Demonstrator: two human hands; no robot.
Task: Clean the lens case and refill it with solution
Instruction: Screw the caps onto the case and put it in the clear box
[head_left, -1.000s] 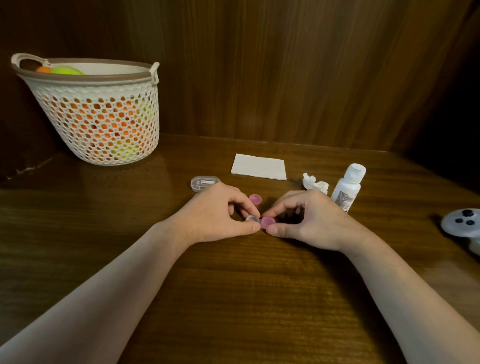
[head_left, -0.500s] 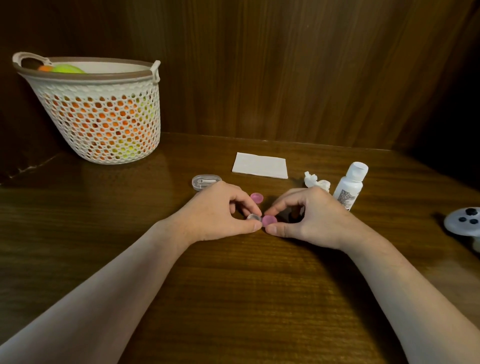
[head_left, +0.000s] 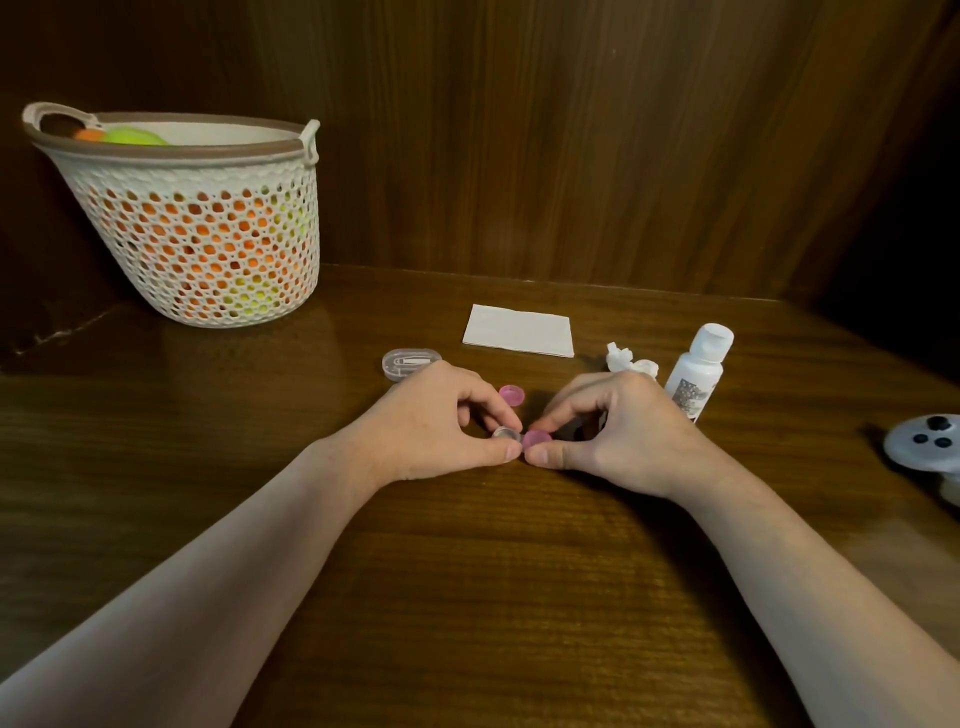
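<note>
**Both hands meet on the lens case at the middle of the counter**

The left hand (head_left: 441, 421) pinches the clear well of the lens case (head_left: 506, 434) to steady it, while the right hand (head_left: 623, 431) has thumb and forefinger closed on a pink cap (head_left: 536, 439) sitting on the other well, probably to turn it (whether on or off cannot be told). The case rests low on the counter (head_left: 467, 571), so neither hand bears its weight. Count: two pink caps, the second cap (head_left: 512, 395) lying loose just behind; one solution bottle (head_left: 698, 374), upright to the right; one folded tissue (head_left: 519, 338); one crumpled wad (head_left: 631, 361).
</note>
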